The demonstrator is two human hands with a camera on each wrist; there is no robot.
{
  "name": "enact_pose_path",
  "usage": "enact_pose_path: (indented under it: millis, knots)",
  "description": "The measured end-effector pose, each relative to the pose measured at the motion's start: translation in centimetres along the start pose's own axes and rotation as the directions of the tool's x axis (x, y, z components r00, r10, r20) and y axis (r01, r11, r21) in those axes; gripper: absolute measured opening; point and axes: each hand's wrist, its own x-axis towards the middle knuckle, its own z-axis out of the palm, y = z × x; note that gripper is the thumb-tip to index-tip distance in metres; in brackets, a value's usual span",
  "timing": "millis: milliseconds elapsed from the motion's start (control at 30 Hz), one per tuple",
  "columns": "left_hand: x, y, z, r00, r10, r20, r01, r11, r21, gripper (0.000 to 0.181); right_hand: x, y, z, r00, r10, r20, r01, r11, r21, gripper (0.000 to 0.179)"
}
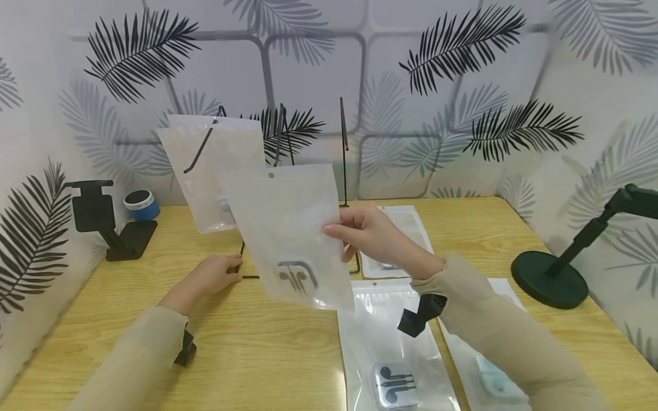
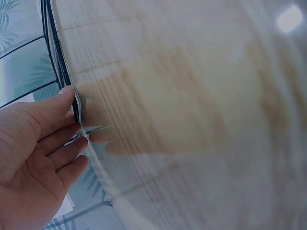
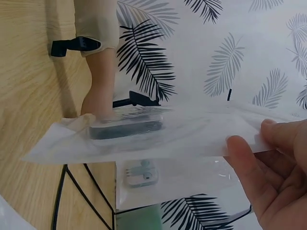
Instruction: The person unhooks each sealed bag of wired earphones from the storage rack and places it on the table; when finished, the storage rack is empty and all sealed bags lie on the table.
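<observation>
My right hand [image 1: 367, 231] pinches the right edge of a white translucent plastic bag [image 1: 288, 200] between thumb and fingers. Earphones in a case [image 1: 298, 278] show through its lower part. The bag's top edge, with a small punched hole, overlaps the lower end of a hook on the black wire display rack [image 1: 344, 165] in the head view. Low at the rack's left side, my left hand [image 1: 211, 279] holds its wire frame; the left wrist view shows thumb and fingers [image 2: 62, 143] at the dark wire. More white bags [image 1: 216, 154] hang from the rack's left hook.
Several bagged items lie on the right of the wooden table, among them an earphone bag [image 1: 380, 331] and a bag with a pale blue item [image 1: 498, 379]. A black phone stand [image 1: 95, 211] and blue jar [image 1: 145, 210] stand left; a round-based black stand [image 1: 550, 279] is right.
</observation>
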Motion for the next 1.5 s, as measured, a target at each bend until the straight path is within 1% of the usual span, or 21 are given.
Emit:
enact_pose_path:
  millis: [267, 400, 533, 633, 767, 867, 967, 1033, 1100, 1167, 1267, 1367, 1433, 1500]
  knots:
    - [0.0, 0.0, 0.1, 1.0, 0.003, -0.009, -0.003, 1.0, 0.003, 0.047, -2.1, 0.3, 1.4, 0.996, 0.04, 0.081, -0.046, 0.996, 0.075, 0.013]
    - [0.0, 0.1, 0.0, 1.0, -0.005, -0.001, 0.005, 1.0, -0.011, 0.047, -3.1, 0.7, 2.2, 0.993, 0.067, 0.094, -0.079, 0.988, 0.13, 0.014]
    - [0.1, 0.1, 0.0, 1.0, -0.002, 0.002, 0.002, 1.0, -0.004, 0.047, -4.0, 0.9, 2.9, 0.989, 0.109, 0.098, -0.125, 0.977, 0.17, 0.017]
    - [0.2, 0.0, 0.0, 1.0, 0.008, -0.002, -0.008, 1.0, 0.005, 0.047, -4.7, 1.2, 3.4, 0.981, 0.152, 0.122, -0.176, 0.96, 0.219, 0.019]
    - [0.3, -0.2, 0.1, 0.999, 0.027, -0.023, -0.026, 1.0, 0.014, 0.043, -5.3, 1.7, 4.3, 0.966, 0.207, 0.153, -0.245, 0.92, 0.305, 0.02]
    - [0.3, -0.3, 0.2, 0.998, 0.038, -0.041, -0.037, 0.999, 0.016, 0.037, -5.6, 2.3, 5.0, 0.958, 0.235, 0.166, -0.28, 0.894, 0.349, 0.022]
    - [0.3, -0.3, 0.3, 0.998, 0.036, -0.051, -0.036, 0.999, 0.003, 0.029, -5.8, 3.0, 5.5, 0.944, 0.272, 0.185, -0.324, 0.862, 0.389, 0.022]
    - [0.3, -0.3, 0.3, 0.997, 0.04, -0.061, -0.039, 0.999, 0.002, 0.025, -5.9, 3.5, 5.8, 0.936, 0.295, 0.193, -0.349, 0.849, 0.396, 0.021]
    - [0.3, -0.3, 0.4, 0.997, 0.03, -0.066, -0.03, 1.0, -0.006, 0.024, -5.9, 3.9, 6.1, 0.926, 0.322, 0.195, -0.375, 0.838, 0.397, 0.019]
    - [0.2, -0.2, 0.3, 0.998, 0.025, -0.06, -0.025, 1.0, -0.005, 0.026, -5.9, 4.2, 6.3, 0.92, 0.342, 0.191, -0.391, 0.833, 0.392, 0.019]
    - [0.2, -0.2, 0.3, 0.999, 0.011, -0.044, -0.011, 1.0, -0.006, 0.028, -6.0, 4.9, 6.5, 0.905, 0.382, 0.186, -0.425, 0.818, 0.388, 0.024]
    - [0.1, -0.1, 0.2, 1.0, 0.005, -0.022, -0.005, 1.0, 0.0, 0.036, -6.0, 5.6, 6.7, 0.882, 0.428, 0.199, -0.471, 0.791, 0.389, 0.028]
    - [0.0, 0.0, 0.1, 1.0, -0.002, -0.01, 0.002, 1.0, 0.003, 0.041, -6.0, 6.3, 6.8, 0.862, 0.461, 0.212, -0.507, 0.771, 0.385, 0.029]
    - [0.0, 0.1, 0.0, 1.0, -0.011, 0.002, 0.011, 1.0, 0.002, 0.045, -5.9, 6.9, 7.1, 0.847, 0.481, 0.226, -0.531, 0.751, 0.392, 0.028]
